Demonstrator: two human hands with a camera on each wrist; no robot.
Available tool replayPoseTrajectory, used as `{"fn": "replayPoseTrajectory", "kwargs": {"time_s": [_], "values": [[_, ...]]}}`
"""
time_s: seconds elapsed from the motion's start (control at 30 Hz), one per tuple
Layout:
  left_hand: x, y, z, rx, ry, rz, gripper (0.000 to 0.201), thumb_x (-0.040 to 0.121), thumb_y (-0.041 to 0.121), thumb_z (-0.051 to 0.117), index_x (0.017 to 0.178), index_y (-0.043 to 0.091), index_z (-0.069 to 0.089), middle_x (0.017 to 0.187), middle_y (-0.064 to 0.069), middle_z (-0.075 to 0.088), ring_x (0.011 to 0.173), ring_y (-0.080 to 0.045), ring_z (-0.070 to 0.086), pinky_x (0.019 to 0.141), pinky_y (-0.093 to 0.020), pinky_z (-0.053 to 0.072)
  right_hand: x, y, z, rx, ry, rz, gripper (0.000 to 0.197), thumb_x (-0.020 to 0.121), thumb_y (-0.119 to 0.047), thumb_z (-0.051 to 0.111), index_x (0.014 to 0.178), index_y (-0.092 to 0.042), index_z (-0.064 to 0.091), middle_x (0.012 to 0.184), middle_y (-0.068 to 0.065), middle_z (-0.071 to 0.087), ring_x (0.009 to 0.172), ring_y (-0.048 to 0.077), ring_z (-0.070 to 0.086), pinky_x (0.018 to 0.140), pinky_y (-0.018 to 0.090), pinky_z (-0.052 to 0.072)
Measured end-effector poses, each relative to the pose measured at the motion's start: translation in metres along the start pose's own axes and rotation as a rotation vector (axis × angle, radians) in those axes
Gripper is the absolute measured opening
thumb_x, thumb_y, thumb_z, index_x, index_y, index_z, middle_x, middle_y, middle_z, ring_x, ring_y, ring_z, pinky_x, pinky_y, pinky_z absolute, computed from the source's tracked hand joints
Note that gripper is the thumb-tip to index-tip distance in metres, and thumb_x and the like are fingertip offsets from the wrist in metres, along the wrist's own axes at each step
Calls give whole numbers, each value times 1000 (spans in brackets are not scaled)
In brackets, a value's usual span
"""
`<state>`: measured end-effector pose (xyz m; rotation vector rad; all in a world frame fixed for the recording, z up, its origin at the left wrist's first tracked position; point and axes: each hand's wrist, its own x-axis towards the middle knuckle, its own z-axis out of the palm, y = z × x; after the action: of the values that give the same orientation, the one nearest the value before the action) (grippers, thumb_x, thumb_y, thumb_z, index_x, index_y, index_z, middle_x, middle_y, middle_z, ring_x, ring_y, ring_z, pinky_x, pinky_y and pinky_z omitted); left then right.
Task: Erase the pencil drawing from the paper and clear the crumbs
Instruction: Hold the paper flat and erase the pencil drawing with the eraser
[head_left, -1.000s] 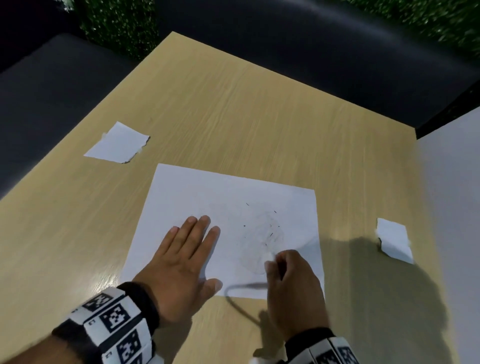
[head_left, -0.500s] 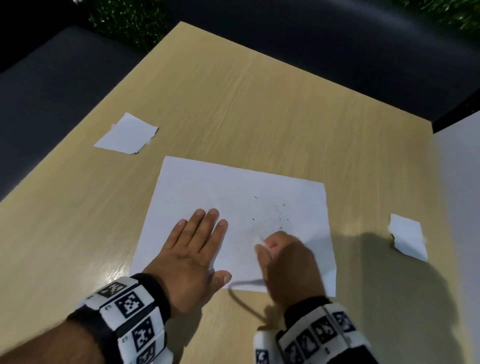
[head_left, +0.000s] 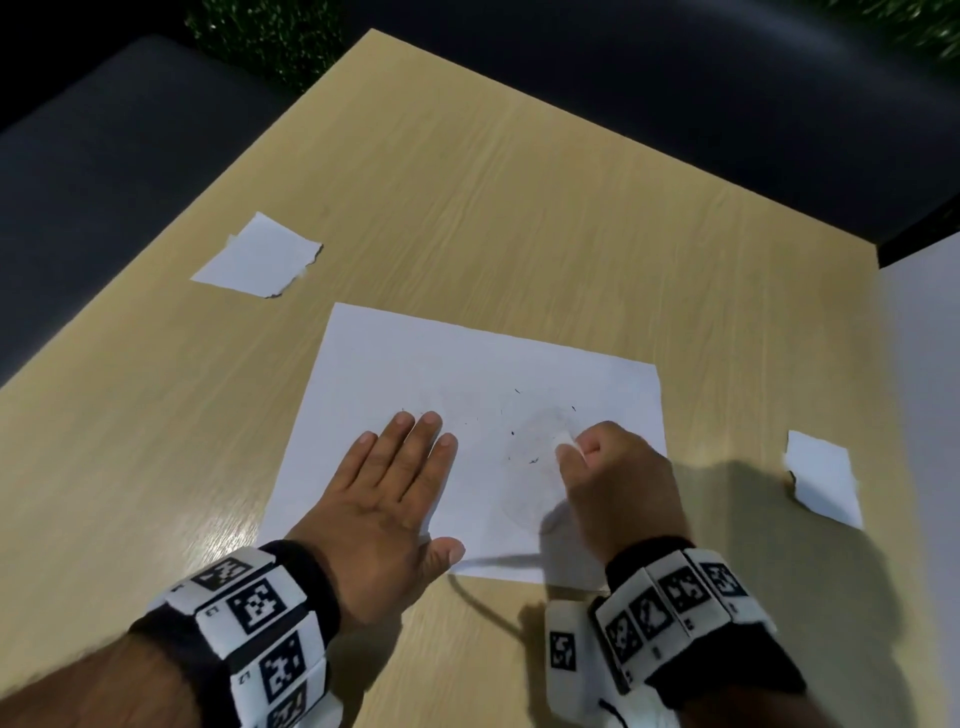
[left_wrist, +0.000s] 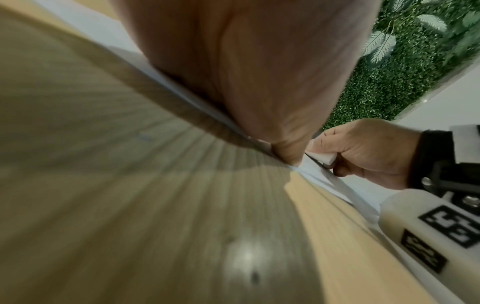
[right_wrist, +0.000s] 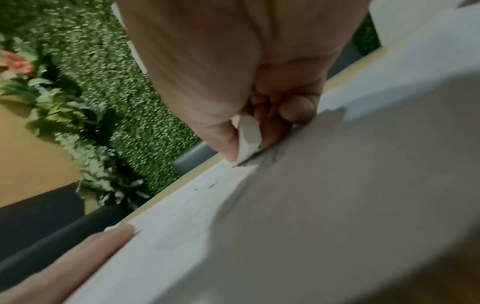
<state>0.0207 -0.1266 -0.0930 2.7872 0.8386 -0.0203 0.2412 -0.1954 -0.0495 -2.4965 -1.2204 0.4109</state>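
Now the right hand (head_left: 613, 488), pinching the eraser (head_left: 563, 441), has moved up the paper (head_left: 467, 358); left hand (head_left: 384, 499) stays spread flat.

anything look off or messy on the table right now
Two torn paper scraps lie loose on the table: one far left with a ragged edge, one right of the sheet. Dark eraser crumbs dot the sheet.

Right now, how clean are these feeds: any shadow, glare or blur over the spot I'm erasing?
Head view: sharp at centre; the right hand casts a broad shadow rightward over the table, and the faint drawing stays readable. Left wrist view: heavily streaked, one glare spot on the wood, the eraser small. Right wrist view: eraser tip fairly sharp, the near paper shadowed and soft.
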Motion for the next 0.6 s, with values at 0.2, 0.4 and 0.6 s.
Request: {"fn": "replayPoseTrajectory", "kwargs": {"time_s": [0.2,0.4,0.6], "values": [[1,1,-1,4,14,8,78,90,60,29,145,4,30,152,-18,23,140,-31,14,104,-46,18,-45,-39,15,71,-188,-323,16,86,-33,53,75,-21,53,67,-10,45,64,8,40,60,21,30],[0,2,-2,-10,23,11,77,91,59,30,145,4,27,153,-17,21,141,-32,14,105,-45,18,17,-4,-1,21,43,2,21,85,-29,57,71,-14,55,71,3,58,68,20,51,59,25,31],[0,3,-5,-20,19,10,76,92,59,29,144,4,31,152,-18,24,140,-34,17,105,-49,18,-30,-41,8,60,-169,-218,18,85,-31,57,71,-21,52,66,-6,52,63,9,44,56,12,30]]}}
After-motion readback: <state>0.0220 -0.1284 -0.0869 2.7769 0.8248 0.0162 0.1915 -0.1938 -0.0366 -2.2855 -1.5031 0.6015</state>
